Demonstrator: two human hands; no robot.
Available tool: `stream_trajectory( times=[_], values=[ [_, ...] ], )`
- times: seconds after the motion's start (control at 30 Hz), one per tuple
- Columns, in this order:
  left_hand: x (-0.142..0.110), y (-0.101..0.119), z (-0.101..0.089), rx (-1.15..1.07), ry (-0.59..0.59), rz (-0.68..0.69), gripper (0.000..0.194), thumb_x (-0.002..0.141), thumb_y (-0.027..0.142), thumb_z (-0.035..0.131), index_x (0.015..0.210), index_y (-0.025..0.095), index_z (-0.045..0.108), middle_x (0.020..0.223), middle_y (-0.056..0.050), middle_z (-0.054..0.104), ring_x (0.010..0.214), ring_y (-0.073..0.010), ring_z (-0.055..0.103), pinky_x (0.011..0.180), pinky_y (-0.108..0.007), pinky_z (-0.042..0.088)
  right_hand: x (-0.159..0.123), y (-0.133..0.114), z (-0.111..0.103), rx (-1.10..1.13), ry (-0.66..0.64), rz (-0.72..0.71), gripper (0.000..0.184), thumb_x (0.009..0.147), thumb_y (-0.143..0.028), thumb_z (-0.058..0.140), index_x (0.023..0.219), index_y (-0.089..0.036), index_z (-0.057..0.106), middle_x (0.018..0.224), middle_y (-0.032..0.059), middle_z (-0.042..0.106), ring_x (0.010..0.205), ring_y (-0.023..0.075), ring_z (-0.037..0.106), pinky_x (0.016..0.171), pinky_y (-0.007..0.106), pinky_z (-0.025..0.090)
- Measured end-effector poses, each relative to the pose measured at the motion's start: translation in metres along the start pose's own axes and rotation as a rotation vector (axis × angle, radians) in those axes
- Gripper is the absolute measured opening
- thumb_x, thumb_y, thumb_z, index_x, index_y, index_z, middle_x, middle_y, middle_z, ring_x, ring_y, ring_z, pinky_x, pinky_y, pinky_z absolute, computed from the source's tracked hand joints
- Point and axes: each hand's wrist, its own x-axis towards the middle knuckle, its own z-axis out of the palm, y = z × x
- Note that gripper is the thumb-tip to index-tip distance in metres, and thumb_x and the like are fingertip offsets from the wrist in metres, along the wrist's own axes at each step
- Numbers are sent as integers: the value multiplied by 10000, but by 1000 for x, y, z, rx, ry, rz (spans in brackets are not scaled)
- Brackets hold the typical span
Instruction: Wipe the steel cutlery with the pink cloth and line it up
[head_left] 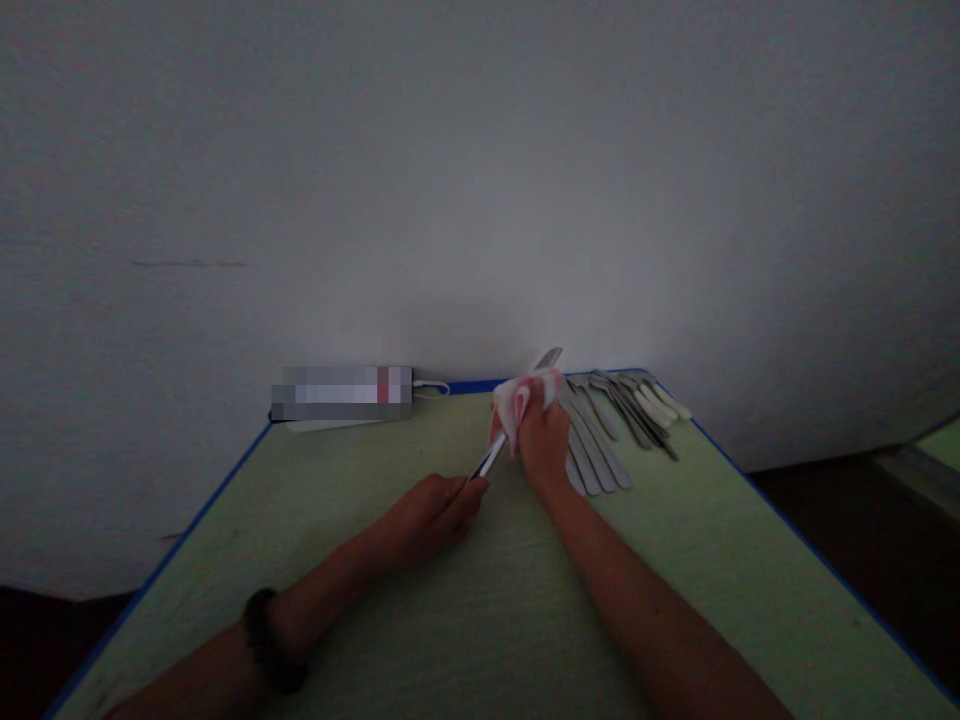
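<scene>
My left hand (pixel 442 510) is closed around the handle end of a metal table knife (pixel 491 457), which slants up and away to the right. My right hand (pixel 544 435) grips a white and pink cloth (pixel 514 405) wrapped around the middle of the knife. Past the cloth, the rounded tip of the blade sticks out toward the wall. Just right of my right hand, several metal knives (pixel 604 465) lie side by side, partly hidden by that hand.
Farther right on the green table (pixel 360 640) lie more metal cutlery (pixel 634 415) and several white-handled pieces (pixel 660 403). A blurred-out box-like item (pixel 341 393) with a white cord (pixel 435 387) sits at the back left. Behind the table's blue edge stands a pale wall (pixel 480 200).
</scene>
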Motion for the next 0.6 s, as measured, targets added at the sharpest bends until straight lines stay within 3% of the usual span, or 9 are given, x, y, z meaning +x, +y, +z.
stream_trajectory(
  times=[0.13,0.27,0.6],
  values=[
    [4,-5,-2,-37,42,-23,455,923,451,250,605,187,438,532,42,472,487,-101,426,515,-218,335,-27,-4,14,103,-202,-40,583,863,-580,315,575,-160,600,518,52,577,494,148,523,463,243,300],
    [5,-4,-2,-49,28,-58,453,916,458,260,593,187,424,519,46,439,471,-98,402,494,-217,319,-26,-1,14,201,-271,-21,551,849,-578,351,575,-162,588,509,25,566,475,128,514,437,224,297],
    [-3,-3,-4,-35,-136,-21,473,914,486,298,594,174,454,509,52,411,451,-85,364,447,-198,280,27,20,-5,327,-3,44,589,813,-601,359,692,-121,676,542,73,631,558,187,615,522,255,415]
  ],
)
